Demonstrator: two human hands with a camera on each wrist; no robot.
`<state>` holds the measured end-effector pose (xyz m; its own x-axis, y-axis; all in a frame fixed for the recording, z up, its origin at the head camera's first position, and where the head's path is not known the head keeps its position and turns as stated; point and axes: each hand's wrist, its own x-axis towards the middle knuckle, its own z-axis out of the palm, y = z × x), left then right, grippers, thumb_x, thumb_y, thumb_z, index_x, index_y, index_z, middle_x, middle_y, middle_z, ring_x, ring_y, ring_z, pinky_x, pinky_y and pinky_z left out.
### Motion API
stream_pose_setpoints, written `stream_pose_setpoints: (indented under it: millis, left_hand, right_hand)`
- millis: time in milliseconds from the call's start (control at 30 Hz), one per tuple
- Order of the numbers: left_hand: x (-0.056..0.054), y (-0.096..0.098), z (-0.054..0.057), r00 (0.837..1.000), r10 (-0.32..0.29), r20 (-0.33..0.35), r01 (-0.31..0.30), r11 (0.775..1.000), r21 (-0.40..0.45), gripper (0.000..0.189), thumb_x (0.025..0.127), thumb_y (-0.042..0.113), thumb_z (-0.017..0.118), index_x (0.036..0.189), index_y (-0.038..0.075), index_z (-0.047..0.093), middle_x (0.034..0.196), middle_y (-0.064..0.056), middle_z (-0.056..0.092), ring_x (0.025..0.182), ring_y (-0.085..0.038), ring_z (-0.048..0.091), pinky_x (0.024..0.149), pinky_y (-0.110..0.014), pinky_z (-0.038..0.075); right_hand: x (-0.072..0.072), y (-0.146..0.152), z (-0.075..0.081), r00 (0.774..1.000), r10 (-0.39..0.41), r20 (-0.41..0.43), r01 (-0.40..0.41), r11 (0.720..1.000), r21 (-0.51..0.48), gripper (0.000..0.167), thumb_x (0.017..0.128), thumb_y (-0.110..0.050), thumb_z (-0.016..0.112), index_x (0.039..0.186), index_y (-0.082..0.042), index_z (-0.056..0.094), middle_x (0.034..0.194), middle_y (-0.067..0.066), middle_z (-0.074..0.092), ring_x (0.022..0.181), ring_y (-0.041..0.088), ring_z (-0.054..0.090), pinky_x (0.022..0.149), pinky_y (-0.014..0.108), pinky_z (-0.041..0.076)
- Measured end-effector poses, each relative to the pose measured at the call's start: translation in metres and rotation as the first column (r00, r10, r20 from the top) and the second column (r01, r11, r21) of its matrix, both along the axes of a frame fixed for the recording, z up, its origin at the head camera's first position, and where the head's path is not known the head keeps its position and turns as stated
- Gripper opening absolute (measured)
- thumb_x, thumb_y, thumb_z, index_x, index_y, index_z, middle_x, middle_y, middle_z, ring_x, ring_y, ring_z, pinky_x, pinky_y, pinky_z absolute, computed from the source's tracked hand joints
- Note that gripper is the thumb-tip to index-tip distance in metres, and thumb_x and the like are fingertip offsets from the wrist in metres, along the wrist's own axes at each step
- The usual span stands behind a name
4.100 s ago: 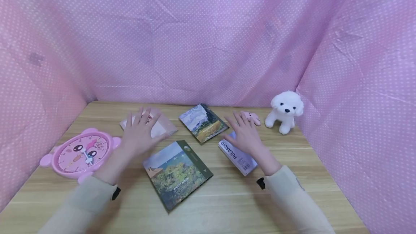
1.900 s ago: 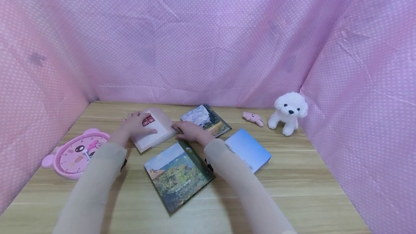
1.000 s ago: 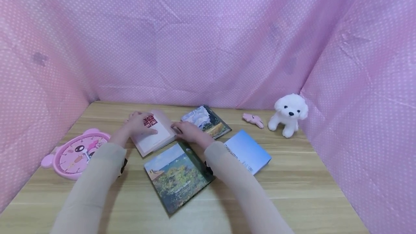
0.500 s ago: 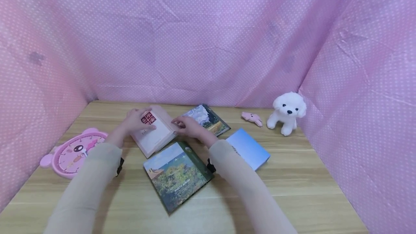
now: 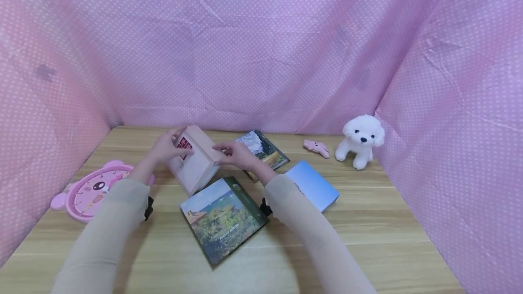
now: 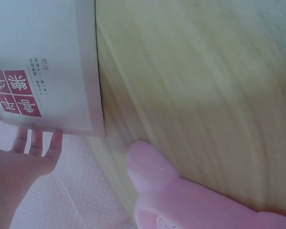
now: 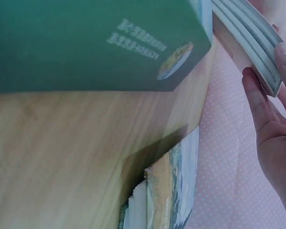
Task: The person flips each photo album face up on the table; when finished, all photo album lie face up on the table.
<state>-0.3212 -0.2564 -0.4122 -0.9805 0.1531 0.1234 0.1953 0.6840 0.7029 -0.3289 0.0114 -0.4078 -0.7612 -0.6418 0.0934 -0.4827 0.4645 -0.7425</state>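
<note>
Both hands hold a pale pink-and-white book point(image 5: 194, 167) with a red block of characters on its cover, tilted with its far side raised off the table. The left hand point(image 5: 165, 146) grips its left edge, thumb over the cover; in the left wrist view its fingers point(image 6: 35, 143) lie along that edge. The right hand point(image 5: 239, 155) pinches the right edge; in the right wrist view the page block point(image 7: 250, 40) sits between its thumb and fingers. Just in front lies a green photo album point(image 5: 222, 221). A landscape-covered album point(image 5: 265, 151) lies behind the right hand, partly hidden.
A pink clock point(image 5: 96, 194) lies at the left, partly behind the left sleeve. On the right are a blue box-like book point(image 5: 312, 185), a small pink toy point(image 5: 316, 148) and a white plush dog point(image 5: 361, 139). Pink dotted cloth point(image 5: 253, 58) surrounds the wooden table point(image 5: 380, 239).
Both hands came from hovering over the table to the pink-and-white book. They drew it slightly nearer, then lifted and tilted it. The other things stayed in place.
</note>
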Motion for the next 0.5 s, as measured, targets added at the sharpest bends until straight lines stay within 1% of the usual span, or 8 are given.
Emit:
stream_pose_setpoints:
  millis: [133, 200, 267, 400, 500]
  left_hand:
    - [-0.001, -0.001, 0.007, 1.0, 0.011, -0.029, -0.009, 0.999, 0.049, 0.092, 0.075, 0.032, 0.08, 0.148, 0.009, 0.028, 0.132, -0.024, 0.044, 0.114, -0.041, 0.045, 0.088, -0.053, 0.046]
    - [-0.001, -0.001, 0.011, 0.998, 0.022, -0.053, -0.019, 0.998, 0.064, 0.09, 0.076, 0.032, 0.079, 0.147, 0.008, 0.03, 0.132, -0.025, 0.043, 0.118, -0.044, 0.042, 0.09, -0.058, 0.044]
    - [-0.001, 0.001, 0.016, 0.996, 0.042, -0.078, -0.035, 0.996, 0.084, 0.088, 0.076, 0.031, 0.08, 0.146, 0.008, 0.032, 0.132, -0.024, 0.043, 0.119, -0.044, 0.041, 0.091, -0.06, 0.042]
    - [0.0, 0.003, 0.021, 0.99, 0.076, -0.119, -0.06, 0.989, 0.135, 0.085, 0.074, 0.03, 0.081, 0.143, 0.008, 0.037, 0.131, -0.023, 0.041, 0.117, -0.04, 0.042, 0.091, -0.058, 0.043]
    - [-0.001, 0.005, 0.022, 0.987, 0.092, -0.131, -0.069, 0.983, 0.17, 0.084, 0.072, 0.029, 0.082, 0.141, 0.008, 0.04, 0.134, -0.022, 0.039, 0.118, -0.038, 0.043, 0.092, -0.054, 0.046]
  right_hand:
    - [0.001, -0.001, 0.005, 1.0, -0.002, 0.027, 0.003, 0.998, -0.058, 0.054, 0.08, -0.023, 0.075, 0.13, -0.014, 0.058, 0.133, 0.007, 0.056, 0.111, 0.02, 0.062, 0.08, 0.021, 0.054]
    - [0.001, -0.001, 0.008, 1.0, -0.008, 0.016, 0.009, 0.997, -0.07, 0.055, 0.079, -0.024, 0.075, 0.131, -0.016, 0.058, 0.133, 0.006, 0.056, 0.111, 0.019, 0.062, 0.08, 0.02, 0.054]
    - [0.001, -0.001, 0.01, 1.0, -0.009, -0.009, 0.008, 0.997, -0.083, 0.057, 0.078, -0.024, 0.076, 0.131, -0.017, 0.057, 0.134, 0.005, 0.056, 0.113, 0.018, 0.06, 0.081, 0.021, 0.053]
    - [0.0, 0.0, 0.016, 0.998, -0.011, -0.059, 0.004, 0.992, -0.123, 0.059, 0.077, -0.022, 0.077, 0.132, -0.016, 0.056, 0.134, 0.004, 0.055, 0.118, 0.018, 0.057, 0.091, 0.028, 0.051]
    - [-0.001, 0.002, 0.018, 0.996, -0.016, -0.088, 0.003, 0.99, -0.143, 0.058, 0.078, -0.021, 0.077, 0.132, -0.016, 0.056, 0.135, 0.002, 0.054, 0.119, 0.015, 0.055, 0.097, 0.03, 0.048]
